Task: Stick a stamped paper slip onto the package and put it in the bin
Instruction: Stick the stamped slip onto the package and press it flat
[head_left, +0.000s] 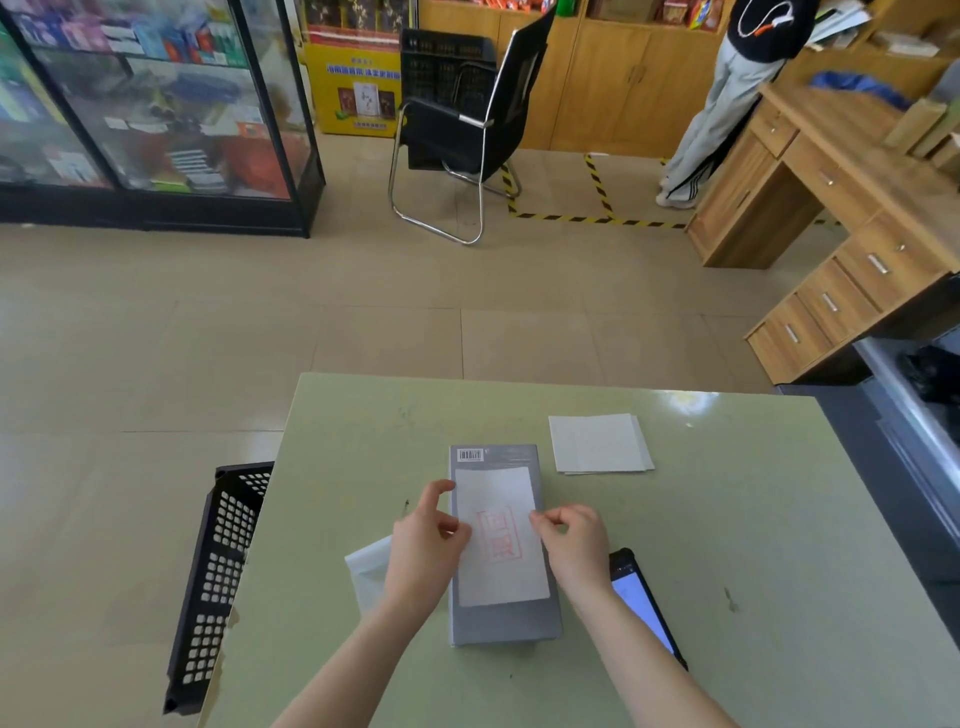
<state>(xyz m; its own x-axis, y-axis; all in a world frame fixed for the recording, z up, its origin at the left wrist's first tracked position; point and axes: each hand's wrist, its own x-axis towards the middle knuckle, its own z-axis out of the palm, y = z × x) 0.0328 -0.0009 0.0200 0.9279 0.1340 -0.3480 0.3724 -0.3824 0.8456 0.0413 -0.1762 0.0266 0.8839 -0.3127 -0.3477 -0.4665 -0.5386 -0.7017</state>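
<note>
A grey flat package (504, 623) lies lengthwise on the pale green table (727, 519). A white paper slip (498, 551) with a red square stamp lies flat on top of it. My left hand (423, 551) is at the slip's left edge, forefinger raised and thumb touching the edge. My right hand (574, 545) is at the slip's right edge, thumb and forefinger pinching it. A black perforated bin (218, 571) stands on the floor against the table's left side.
A small stack of blank white slips (597, 441) lies behind and to the right of the package. A phone (641, 603) lies under my right forearm, a white paper piece (366, 569) under my left wrist. A black chair (467, 119), a wooden desk (831, 197) and a standing person (727, 104) are farther back.
</note>
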